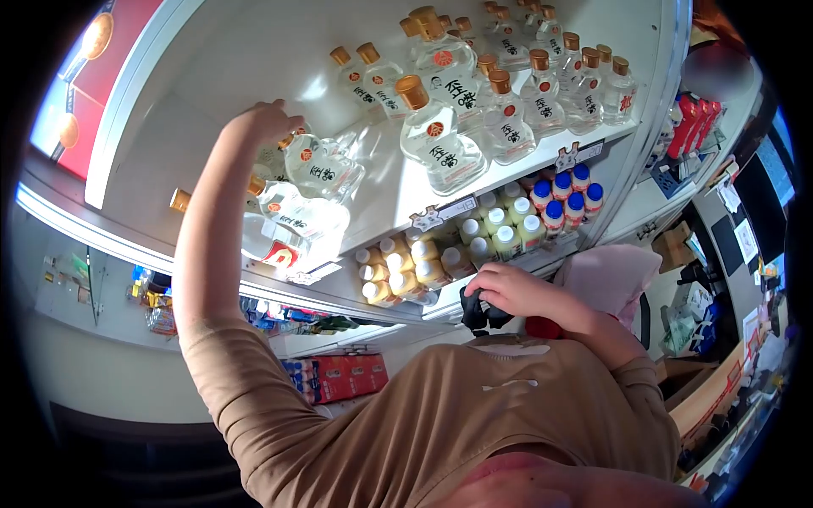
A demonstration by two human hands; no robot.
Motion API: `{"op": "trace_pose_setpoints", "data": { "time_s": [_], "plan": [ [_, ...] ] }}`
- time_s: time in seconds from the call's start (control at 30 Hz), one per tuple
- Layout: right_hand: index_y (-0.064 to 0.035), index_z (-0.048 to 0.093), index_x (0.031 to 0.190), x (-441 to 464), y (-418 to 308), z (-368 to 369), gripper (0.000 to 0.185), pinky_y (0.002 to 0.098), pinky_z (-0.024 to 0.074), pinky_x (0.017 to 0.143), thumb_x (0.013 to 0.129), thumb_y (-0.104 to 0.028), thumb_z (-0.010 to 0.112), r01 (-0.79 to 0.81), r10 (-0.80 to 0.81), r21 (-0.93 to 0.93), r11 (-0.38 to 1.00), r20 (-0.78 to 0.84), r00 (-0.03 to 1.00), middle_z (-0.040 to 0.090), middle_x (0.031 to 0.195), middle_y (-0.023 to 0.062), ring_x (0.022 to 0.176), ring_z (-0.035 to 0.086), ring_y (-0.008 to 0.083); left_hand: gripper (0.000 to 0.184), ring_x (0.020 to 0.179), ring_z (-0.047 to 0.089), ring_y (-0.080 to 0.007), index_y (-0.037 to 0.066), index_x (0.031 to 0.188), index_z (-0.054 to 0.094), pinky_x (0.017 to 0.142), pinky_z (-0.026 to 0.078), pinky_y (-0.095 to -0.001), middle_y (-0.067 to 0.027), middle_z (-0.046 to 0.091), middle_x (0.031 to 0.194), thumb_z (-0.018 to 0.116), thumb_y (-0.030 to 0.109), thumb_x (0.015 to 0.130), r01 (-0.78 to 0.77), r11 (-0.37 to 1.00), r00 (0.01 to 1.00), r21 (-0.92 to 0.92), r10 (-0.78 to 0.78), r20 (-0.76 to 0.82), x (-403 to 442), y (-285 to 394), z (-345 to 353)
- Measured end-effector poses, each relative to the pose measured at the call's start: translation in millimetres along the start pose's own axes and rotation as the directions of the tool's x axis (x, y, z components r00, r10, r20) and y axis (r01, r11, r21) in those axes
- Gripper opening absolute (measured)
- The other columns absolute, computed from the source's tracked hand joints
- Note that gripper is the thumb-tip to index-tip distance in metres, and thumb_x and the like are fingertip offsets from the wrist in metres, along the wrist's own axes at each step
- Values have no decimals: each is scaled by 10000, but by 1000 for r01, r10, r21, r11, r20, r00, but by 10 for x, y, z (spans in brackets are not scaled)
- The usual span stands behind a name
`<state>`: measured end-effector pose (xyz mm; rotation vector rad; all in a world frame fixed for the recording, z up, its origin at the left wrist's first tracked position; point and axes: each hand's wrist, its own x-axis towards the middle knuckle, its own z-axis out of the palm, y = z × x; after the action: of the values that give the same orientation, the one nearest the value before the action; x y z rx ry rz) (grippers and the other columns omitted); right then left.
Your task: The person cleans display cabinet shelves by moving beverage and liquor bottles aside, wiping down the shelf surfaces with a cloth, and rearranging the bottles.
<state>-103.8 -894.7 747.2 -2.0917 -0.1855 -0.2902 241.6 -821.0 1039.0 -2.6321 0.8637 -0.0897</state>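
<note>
My left hand (269, 124) reaches into the left part of the white shelf. Its bent fingers close round the gold-capped top of a clear glass bottle (323, 169), though part of the grip is hidden. Another clear bottle (306, 212) stands nearer the shelf's front, partly behind my forearm. In front of my chest, my right hand (512, 289) is closed on a crumpled black thing (483, 311), soft-looking, whose kind I cannot make out. To the right of my left hand, a large gold-capped bottle (440, 146) stands upright among several similar ones.
Below is a shelf with yellowish bottles (398, 262), white-capped bottles (506, 239) and blue-capped bottles (561, 190). Paper price tags (457, 208) line the shelf edge. A pink cloth (611, 275) is at my right. A red carton (351, 375) stands low on the left.
</note>
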Motion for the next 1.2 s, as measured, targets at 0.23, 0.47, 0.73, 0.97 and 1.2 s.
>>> {"op": "trace_pose_setpoints", "data": {
  "time_s": [0.23, 0.47, 0.73, 0.97, 1.2],
  "plan": [
    [-104, 612, 992, 87, -126, 45, 186, 356, 469, 782, 813, -61, 583, 28, -28, -3, 1000, 56, 998, 571, 952, 88, 890, 580, 270, 266, 641, 648, -272, -21, 990, 621, 456, 503, -347, -152, 644, 902, 494, 166, 852, 173, 918, 985, -356, -162, 60, 234, -32, 182],
    [-98, 611, 996, 44, -108, 73, 191, 361, 469, 795, 811, -58, 581, 52, -51, -13, 999, 47, 998, 573, 959, 94, 912, 578, 275, 164, 663, 653, -282, -35, 825, 673, 565, 511, -402, -174, 667, 780, 537, 34, 765, 118, 967, 968, -226, -163, -192, 658, -146, 395],
    [-98, 612, 1003, -92, -148, 24, 191, 356, 468, 803, 819, -62, 575, -15, 16, -31, 999, 20, 1000, 576, 973, 92, 925, 576, 273, 259, 875, 649, -324, 7, 924, 679, 775, 499, -387, -186, 663, 958, 584, 212, 796, 127, 979, 946, -161, -168, -278, 768, -46, 401],
    [-103, 615, 999, -160, -190, 2, 183, 356, 465, 796, 826, -59, 572, -30, 30, -28, 999, 13, 999, 576, 969, 84, 919, 576, 264, 245, 949, 631, -330, 13, 938, 678, 813, 490, -380, -206, 651, 994, 537, 173, 818, 34, 976, 964, -213, -88, -251, 255, 146, -141],
    [-91, 614, 1002, -82, -361, -122, 197, 334, 456, 799, 813, -46, 577, 31, -30, -68, 997, 15, 999, 576, 951, 83, 915, 571, 257, 347, 399, 530, -202, -37, 583, 578, 440, 450, -327, -111, 557, 525, 565, 249, 780, -213, 949, 924, -233, 118, -363, -368, 126, -583]
  ]
}}
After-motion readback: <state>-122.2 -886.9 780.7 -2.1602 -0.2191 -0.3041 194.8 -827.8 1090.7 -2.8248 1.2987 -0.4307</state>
